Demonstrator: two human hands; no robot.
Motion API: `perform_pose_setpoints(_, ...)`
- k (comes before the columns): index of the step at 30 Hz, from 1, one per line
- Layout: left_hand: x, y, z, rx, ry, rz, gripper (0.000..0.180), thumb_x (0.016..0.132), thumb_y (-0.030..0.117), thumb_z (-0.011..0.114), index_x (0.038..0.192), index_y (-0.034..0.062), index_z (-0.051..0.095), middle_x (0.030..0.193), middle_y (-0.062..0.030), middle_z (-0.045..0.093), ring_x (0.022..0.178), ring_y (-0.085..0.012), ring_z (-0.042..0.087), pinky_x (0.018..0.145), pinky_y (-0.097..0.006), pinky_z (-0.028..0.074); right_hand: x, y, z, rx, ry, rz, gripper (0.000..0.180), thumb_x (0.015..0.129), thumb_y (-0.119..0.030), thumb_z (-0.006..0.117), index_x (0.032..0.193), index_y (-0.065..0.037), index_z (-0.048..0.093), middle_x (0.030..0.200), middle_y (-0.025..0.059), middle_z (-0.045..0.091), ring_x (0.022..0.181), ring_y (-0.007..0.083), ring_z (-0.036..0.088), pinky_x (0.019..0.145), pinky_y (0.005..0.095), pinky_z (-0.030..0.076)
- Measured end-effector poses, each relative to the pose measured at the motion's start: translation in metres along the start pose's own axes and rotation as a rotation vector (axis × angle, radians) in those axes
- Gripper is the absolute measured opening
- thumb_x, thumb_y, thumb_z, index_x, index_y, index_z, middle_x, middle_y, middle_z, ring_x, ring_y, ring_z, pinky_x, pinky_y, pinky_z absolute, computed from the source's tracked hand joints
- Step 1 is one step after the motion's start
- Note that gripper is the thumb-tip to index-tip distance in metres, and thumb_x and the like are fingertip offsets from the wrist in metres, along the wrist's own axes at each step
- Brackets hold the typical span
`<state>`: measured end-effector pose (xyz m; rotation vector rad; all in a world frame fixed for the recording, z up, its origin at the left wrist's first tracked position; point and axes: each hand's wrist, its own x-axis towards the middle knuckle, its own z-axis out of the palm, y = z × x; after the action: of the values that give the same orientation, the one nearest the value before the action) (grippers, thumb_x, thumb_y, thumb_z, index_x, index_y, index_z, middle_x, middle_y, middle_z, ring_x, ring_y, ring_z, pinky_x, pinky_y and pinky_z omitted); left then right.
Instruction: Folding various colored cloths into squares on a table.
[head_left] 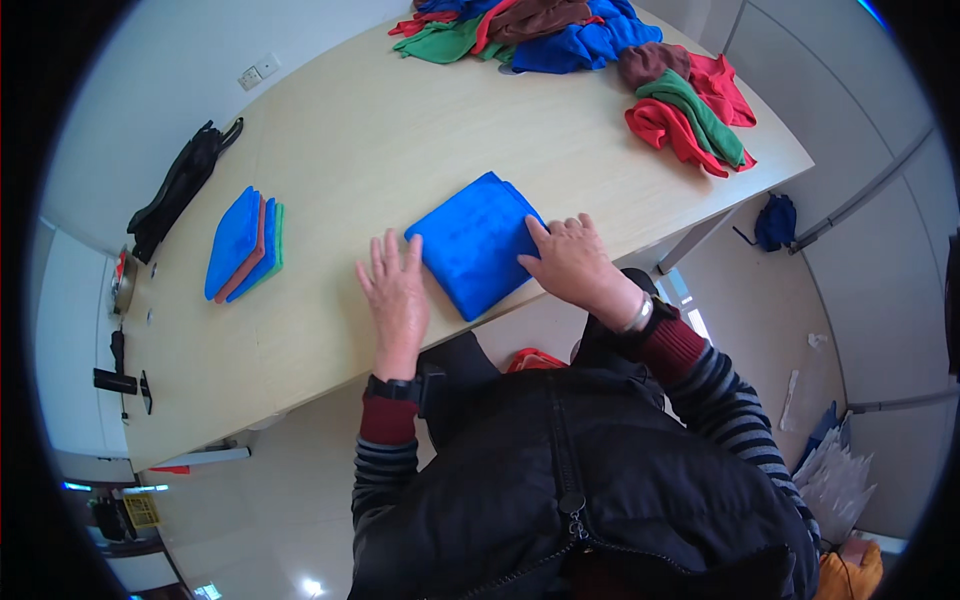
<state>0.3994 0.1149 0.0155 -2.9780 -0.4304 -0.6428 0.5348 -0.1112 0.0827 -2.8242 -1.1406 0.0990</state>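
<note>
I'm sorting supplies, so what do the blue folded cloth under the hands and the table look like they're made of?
Blue folded cloth: soft, matte fabric, likely microfibre or terry, judging by its fuzzy, slightly pebbled surface and rounded fold edges. Table: pale wood-look top, probably laminate, smooth with faint grain and a mild sheen.

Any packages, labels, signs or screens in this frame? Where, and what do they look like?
No clear packages, signs or screens.
Wall plate: on the wall beyond the table's far left edge, small white rectangle.
Yellow crate: on the floor, lower left, boxy; whether it bears a label is too small to tell.
White sheets: on the floor, lower right, loose fanned stack; any print unreadable.
</note>
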Motion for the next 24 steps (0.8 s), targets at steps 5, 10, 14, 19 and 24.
perform_pose_setpoints(5, 0.016, 0.01, 0.01, -0.283, 0.028, -0.062, 0.047, 0.096, 0.018, 0.055, 0.142, 0.0072, 0.051, 0.153, -0.0171, 0.04, 0.145, -0.0352, 0.031, 0.119, -0.057, 0.019, 0.01, -0.009, 0.0, -0.052, 0.299, -0.143, 0.053, 0.098, -0.04, 0.054, 0.134, -0.001, 0.053, 0.132, 0.0195, 0.056, 0.126, 0.035, 0.05, 0.108, 0.0475, 0.036)
perform_pose_setpoints(10, 0.027, 0.053, 0.034, -0.289, 0.02, -0.044, 0.05, 0.099, 0.024, 0.051, 0.144, 0.0031, 0.046, 0.154, -0.0157, 0.038, 0.147, -0.0322, 0.03, 0.121, -0.053, 0.018, 0.057, -0.037, 0.05, 0.198, 0.402, -0.364, 0.056, 0.102, -0.043, 0.045, 0.142, -0.004, 0.05, 0.147, 0.0192, 0.047, 0.141, 0.0353, 0.039, 0.116, 0.0477, 0.028)
perform_pose_setpoints(14, 0.024, 0.052, 0.032, -0.204, -0.038, -0.038, 0.055, 0.102, 0.031, 0.047, 0.148, 0.002, 0.04, 0.157, -0.0158, 0.034, 0.148, -0.0318, 0.026, 0.121, -0.053, 0.017, 0.075, -0.031, 0.063, 0.14, 0.271, -0.386, 0.062, 0.103, -0.048, 0.04, 0.148, -0.006, 0.044, 0.154, 0.0163, 0.041, 0.146, 0.034, 0.032, 0.12, 0.0469, 0.021)
perform_pose_setpoints(19, 0.025, 0.051, 0.026, -0.205, -0.147, -0.063, 0.059, 0.104, 0.035, 0.044, 0.152, 0.0018, 0.033, 0.16, -0.016, 0.03, 0.15, -0.0324, 0.022, 0.121, -0.053, 0.017, 0.079, -0.015, 0.069, 0.103, 0.312, -0.308, 0.062, 0.103, -0.048, 0.038, 0.15, -0.007, 0.041, 0.157, 0.0141, 0.038, 0.147, 0.0325, 0.03, 0.122, 0.0464, 0.019)
perform_pose_setpoints(24, 0.024, 0.05, 0.027, -0.22, -0.136, -0.055, 0.061, 0.104, 0.036, 0.042, 0.152, 0.0013, 0.033, 0.16, -0.0169, 0.029, 0.15, -0.0329, 0.022, 0.121, -0.054, 0.016, 0.084, 0.001, 0.067, 0.158, 0.269, -0.183, 0.061, 0.104, -0.046, 0.038, 0.151, -0.007, 0.038, 0.157, 0.0141, 0.037, 0.147, 0.033, 0.03, 0.122, 0.0469, 0.02)
